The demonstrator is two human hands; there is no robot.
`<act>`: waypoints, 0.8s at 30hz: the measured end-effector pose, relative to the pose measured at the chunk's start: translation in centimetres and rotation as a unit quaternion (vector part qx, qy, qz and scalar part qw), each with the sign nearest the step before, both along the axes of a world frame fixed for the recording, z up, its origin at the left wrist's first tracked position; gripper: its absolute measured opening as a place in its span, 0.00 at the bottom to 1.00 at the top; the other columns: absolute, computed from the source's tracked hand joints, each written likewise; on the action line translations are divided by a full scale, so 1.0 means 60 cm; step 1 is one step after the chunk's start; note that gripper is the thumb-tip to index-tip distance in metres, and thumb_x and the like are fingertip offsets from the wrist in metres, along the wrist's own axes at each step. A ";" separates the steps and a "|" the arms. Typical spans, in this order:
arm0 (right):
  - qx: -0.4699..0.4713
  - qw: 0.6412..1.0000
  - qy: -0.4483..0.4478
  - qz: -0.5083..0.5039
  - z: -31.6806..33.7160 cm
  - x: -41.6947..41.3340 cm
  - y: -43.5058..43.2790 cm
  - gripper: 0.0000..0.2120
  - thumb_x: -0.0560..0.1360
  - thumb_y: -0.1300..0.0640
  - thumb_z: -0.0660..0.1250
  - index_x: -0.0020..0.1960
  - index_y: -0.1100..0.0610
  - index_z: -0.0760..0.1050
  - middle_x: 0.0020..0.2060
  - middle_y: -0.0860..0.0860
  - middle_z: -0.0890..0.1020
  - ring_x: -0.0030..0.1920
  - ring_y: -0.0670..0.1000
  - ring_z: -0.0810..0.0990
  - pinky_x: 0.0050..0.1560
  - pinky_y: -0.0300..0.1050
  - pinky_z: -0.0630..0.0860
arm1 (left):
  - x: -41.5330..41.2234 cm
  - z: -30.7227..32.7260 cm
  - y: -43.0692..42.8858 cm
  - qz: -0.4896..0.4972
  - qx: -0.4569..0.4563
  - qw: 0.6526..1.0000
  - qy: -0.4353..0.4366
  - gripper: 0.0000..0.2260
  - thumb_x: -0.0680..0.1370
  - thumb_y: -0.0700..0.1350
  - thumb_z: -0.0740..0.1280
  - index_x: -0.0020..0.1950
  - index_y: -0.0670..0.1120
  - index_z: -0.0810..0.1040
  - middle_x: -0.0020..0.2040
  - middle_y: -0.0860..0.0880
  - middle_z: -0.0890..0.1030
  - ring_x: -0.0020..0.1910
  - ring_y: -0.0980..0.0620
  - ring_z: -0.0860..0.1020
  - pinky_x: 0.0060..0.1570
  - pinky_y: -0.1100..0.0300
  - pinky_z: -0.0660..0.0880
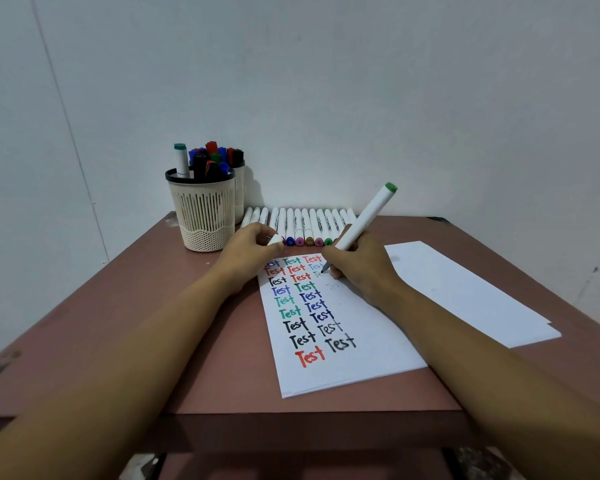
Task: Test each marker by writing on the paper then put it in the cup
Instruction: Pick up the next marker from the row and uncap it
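While the right hand (361, 268) grips the marker (364, 216) in a writing hold, fingers curled round the lower barrel, the tip meets the paper (343, 362) at the upper right of the written block, beside a partly formed green word. The barrel leans up and away to the right, green end uppermost, which keeps the tip in the writer's sight. The left hand (253, 247) pinches the cap (275, 240), a white piece, just above the top edge of the paper. Holding it close by presumably allows prompt recapping once the word is finished. The left forearm lies over the surface (136, 323) beside the sheet.

The paper carries columns of the word "Test" in red, green, blue and black, so a good part of the task appears done. The cup (201, 209), a slotted cream container at the rear left, holds several capped markers upright, including one white barrel with a teal end. A second cup (239, 199) stands just behind it, partly hidden. The row of markers (305, 223) lies side by side at the back edge, ends toward the writer. These appear to await testing. Loose sheets (465, 289) lie to the right of the working paper.
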State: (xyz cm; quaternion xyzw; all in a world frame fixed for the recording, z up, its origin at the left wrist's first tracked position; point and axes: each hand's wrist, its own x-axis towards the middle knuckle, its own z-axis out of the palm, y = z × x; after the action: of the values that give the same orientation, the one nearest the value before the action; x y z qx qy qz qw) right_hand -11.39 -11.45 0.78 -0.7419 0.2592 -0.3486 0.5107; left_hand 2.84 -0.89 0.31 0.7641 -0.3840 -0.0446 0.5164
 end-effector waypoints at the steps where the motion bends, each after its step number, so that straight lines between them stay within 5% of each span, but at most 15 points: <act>1: -0.004 1.000 0.001 -0.003 0.000 0.000 0.000 0.10 0.71 0.66 0.68 0.36 0.58 0.68 0.31 0.56 0.73 0.33 0.54 0.73 0.40 0.53 0.77 | 0.000 0.000 0.000 0.000 0.001 1.000 0.000 0.13 0.76 0.43 0.68 0.59 0.43 0.75 0.51 0.48 0.77 0.51 0.52 0.75 0.50 0.59 0.72; 12: 0.019 1.000 -0.012 -0.016 0.001 -0.001 0.000 0.09 0.72 0.66 0.68 0.38 0.58 0.70 0.32 0.56 0.75 0.31 0.52 0.74 0.38 0.49 0.76 | -0.001 0.001 0.001 -0.005 0.002 1.000 -0.003 0.13 0.76 0.43 0.68 0.59 0.43 0.75 0.50 0.49 0.76 0.49 0.54 0.74 0.43 0.69 0.70; 18: -0.007 1.000 -0.002 -0.027 0.000 0.001 0.001 0.10 0.71 0.65 0.69 0.36 0.55 0.70 0.33 0.53 0.77 0.35 0.52 0.77 0.43 0.52 0.80 | -0.001 0.000 -0.001 -0.004 0.000 1.000 -0.001 0.12 0.75 0.43 0.68 0.58 0.43 0.75 0.50 0.49 0.77 0.49 0.53 0.75 0.47 0.62 0.70; 24: -0.024 1.000 0.001 -0.018 0.004 -0.004 0.005 0.12 0.73 0.64 0.67 0.36 0.53 0.68 0.30 0.49 0.73 0.32 0.47 0.74 0.31 0.39 0.72 | 0.003 -0.002 -0.001 -0.006 0.009 1.000 0.005 0.13 0.75 0.43 0.68 0.58 0.44 0.76 0.52 0.48 0.78 0.52 0.51 0.76 0.51 0.59 0.72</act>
State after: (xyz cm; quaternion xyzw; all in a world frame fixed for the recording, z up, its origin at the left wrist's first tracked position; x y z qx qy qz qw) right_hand -11.64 -11.13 1.01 -0.7496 0.2645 -0.3632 0.4860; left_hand 3.02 -0.96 0.19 0.7661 -0.3854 -0.0547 0.5115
